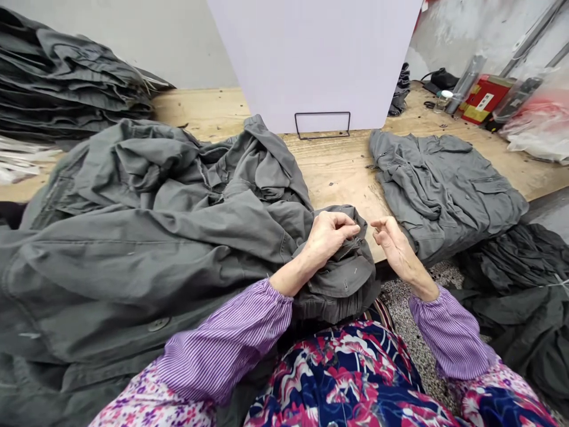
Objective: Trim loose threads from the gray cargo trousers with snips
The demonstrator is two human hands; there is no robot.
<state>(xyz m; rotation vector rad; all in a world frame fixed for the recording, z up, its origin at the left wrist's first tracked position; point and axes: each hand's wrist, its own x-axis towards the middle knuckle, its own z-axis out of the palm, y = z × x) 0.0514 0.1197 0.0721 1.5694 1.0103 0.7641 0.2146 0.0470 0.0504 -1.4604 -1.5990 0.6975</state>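
A large dark grey garment [213,231] lies heaped across the left and middle of the bench, with a button visible low on its front. My left hand [326,240] rests over its bunched right end, thumb and forefinger pinched together at a fold of the cloth. Any smaller item between those fingertips is hidden. Just right of it, my right hand [395,249] is held in the air beyond the cloth's edge. Its thumb and forefinger are brought close together, the other fingers curled; whatever they hold is too small to make out.
A folded grey garment [448,190] lies on the wooden bench [342,166] at right. Dark garments are stacked [66,77] at back left, and more cloth [520,302] is piled low at right. A white board [315,59] stands behind. A red box [484,98] sits at back right.
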